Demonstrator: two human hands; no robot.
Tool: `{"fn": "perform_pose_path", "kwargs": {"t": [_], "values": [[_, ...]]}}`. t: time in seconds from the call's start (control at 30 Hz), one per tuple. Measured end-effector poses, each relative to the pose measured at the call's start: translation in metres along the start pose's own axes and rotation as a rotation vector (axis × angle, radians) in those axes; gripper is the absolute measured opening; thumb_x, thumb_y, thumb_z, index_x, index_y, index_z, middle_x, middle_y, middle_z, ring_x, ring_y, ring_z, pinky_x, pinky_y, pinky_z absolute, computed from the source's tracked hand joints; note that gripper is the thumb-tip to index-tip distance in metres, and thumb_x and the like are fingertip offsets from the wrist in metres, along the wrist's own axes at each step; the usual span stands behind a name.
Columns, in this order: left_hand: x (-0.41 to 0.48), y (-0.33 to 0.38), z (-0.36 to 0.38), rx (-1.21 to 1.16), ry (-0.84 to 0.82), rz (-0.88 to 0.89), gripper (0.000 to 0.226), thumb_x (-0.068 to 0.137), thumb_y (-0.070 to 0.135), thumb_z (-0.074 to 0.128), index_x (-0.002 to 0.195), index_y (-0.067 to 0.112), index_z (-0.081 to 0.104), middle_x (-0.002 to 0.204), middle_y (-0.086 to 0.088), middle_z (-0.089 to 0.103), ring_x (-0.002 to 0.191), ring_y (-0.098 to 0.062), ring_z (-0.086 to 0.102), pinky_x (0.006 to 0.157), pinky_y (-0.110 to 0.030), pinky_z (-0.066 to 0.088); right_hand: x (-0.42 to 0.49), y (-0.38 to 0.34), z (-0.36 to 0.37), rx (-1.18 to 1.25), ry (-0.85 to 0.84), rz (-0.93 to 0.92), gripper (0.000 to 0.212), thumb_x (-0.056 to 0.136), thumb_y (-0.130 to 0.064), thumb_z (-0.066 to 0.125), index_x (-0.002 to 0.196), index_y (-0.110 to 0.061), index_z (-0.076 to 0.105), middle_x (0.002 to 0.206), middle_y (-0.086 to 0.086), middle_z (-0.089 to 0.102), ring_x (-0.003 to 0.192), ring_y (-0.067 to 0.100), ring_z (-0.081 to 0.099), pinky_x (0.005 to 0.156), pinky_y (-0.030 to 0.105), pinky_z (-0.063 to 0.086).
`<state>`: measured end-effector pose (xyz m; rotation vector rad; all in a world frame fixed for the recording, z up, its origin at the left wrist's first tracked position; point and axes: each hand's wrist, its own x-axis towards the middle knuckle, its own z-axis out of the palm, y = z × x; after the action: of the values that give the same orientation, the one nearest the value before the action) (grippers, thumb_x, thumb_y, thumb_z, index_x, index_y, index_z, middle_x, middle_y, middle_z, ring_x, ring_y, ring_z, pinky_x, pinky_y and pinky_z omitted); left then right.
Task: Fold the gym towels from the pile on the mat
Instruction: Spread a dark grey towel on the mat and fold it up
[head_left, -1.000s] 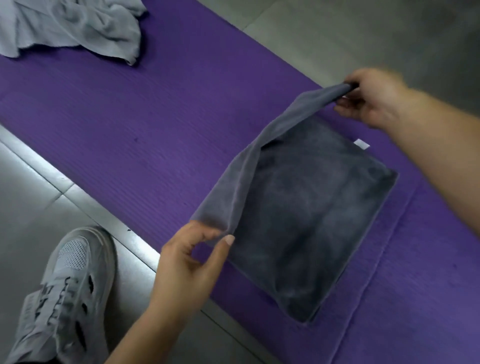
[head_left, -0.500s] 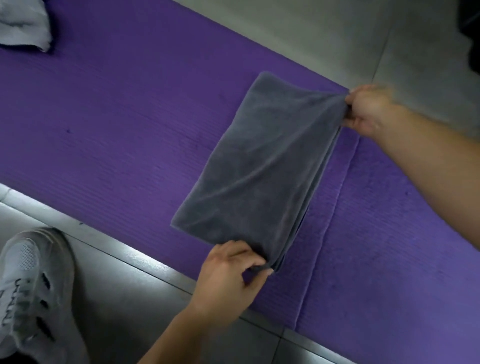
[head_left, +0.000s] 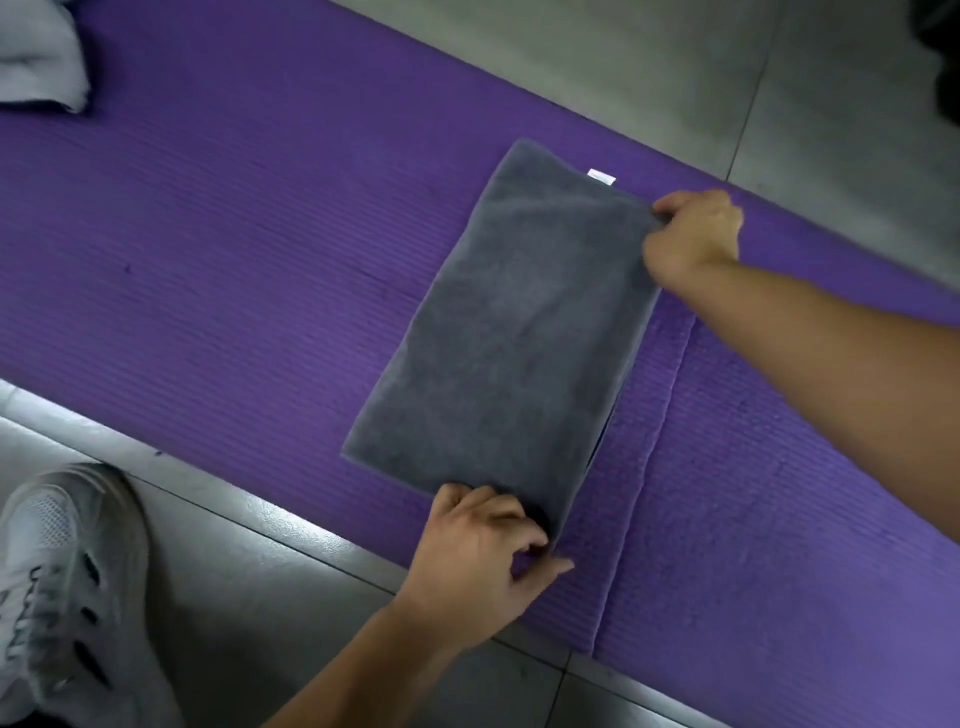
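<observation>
From the head camera: folded grey towel (head_left: 519, 332) flat on the purple mat (head_left: 234, 260), stretched between both hands. Left hand (head_left: 478, 551) pinching the near corner with curled fingers; right hand (head_left: 693, 234) pinching the far right corner. Pale towel pile (head_left: 41, 57) well apart, far left.
</observation>
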<state>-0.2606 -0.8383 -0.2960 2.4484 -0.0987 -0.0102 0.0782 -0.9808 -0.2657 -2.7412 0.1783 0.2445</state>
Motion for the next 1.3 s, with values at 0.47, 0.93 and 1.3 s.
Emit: {"fn": "perform_pose_path", "kwargs": {"t": [0.47,0.93,1.3], "values": [[0.039,-0.049,-0.011,0.437,-0.041,-0.570,0.090,0.096,0.071,0.024,0.162,0.010,0.013,0.167,-0.023,0.002,0.156,-0.035,-0.004,0.123,-0.062,0.007,-0.059,-0.049,0.089,-0.507,-0.323,-1.034,0.073,0.097,-0.061,0.014,0.161,-0.025,0.011,0.170,0.000,0.001,0.156,0.027,-0.004,0.126,0.048,-0.002],[0.038,-0.049,-0.014,0.393,-0.063,-0.581,0.091,0.094,0.072,0.026,0.162,0.014,0.011,0.169,-0.018,0.000,0.157,-0.032,-0.002,0.124,-0.059,0.007,0.009,-0.070,0.071,-0.498,-0.301,-0.688,0.065,0.104,-0.058,0.016,0.161,-0.034,-0.002,0.168,-0.009,-0.014,0.154,0.021,-0.016,0.125,0.048,-0.006],[0.046,-0.068,-0.084,0.044,0.063,-0.737,0.045,0.093,0.028,0.062,0.136,0.023,0.050,0.129,-0.001,0.056,0.118,-0.024,0.052,0.101,-0.042,0.044,0.031,-0.138,0.049,-0.574,-0.347,-0.840,0.038,0.102,-0.027,0.050,0.139,-0.027,0.056,0.138,0.006,0.049,0.123,0.037,0.052,0.101,0.046,0.045]]}}
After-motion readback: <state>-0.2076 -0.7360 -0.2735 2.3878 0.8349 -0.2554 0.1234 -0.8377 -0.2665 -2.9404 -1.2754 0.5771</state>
